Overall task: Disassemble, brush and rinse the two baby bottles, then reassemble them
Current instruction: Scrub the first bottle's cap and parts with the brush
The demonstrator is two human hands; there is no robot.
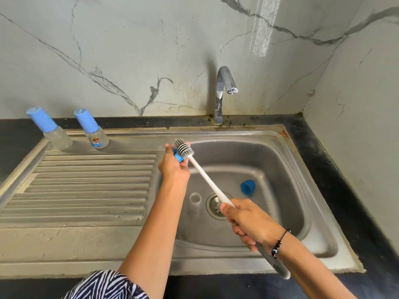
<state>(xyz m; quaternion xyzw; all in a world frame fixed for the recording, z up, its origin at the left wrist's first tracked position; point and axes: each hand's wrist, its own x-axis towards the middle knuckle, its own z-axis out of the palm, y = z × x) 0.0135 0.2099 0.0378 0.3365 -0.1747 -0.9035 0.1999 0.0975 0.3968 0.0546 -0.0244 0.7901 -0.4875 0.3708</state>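
1. Blue collar ring (178, 157): one round piece of blue plastic, held above the left rim of the sink basin. Only its lower edge shows; the brush head covers the rest.
2. Left hand (173, 167): fingers and thumb are curled round the blue collar ring, gripping it.
3. Bottle brush (205, 176): one unit. The head is cylindrical with grey ribbed bristles and touches the ring. A straight white shaft runs from the head toward 5 o'clock, ending in a grey handle.
4. Right hand (248, 223): fingers are wrapped round the brush at the junction of shaft and handle, gripping it. A black beaded bracelet (278, 244) sits on the wrist.
5. Clear bottle body (195, 203): one transparent cylinder, standing upright with its mouth open, on the basin floor just beside the drain (216, 206) at its 9 o'clock.
6. Blue cap (247, 187): one tapered blue plastic piece, lying on its side on the basin floor at 1 o'clock from the drain.
7. Assembled bottles: two, each a clear body under a tall blue cap, standing at the back of the drainboard at 10 o'clock from the left hand. The far bottle (50, 129) is plain; the near bottle (92, 129) has a printed label.
8. Sink (287, 190): one stainless steel unit with a rounded rectangular basin and a ribbed drainboard (90, 186) on its left.
9. Tap (223, 91): one chrome curved spout at 12 o'clock from the basin.
10. Surroundings: black countertop (336, 169) and a grey veined marble-pattern wall (129, 50).
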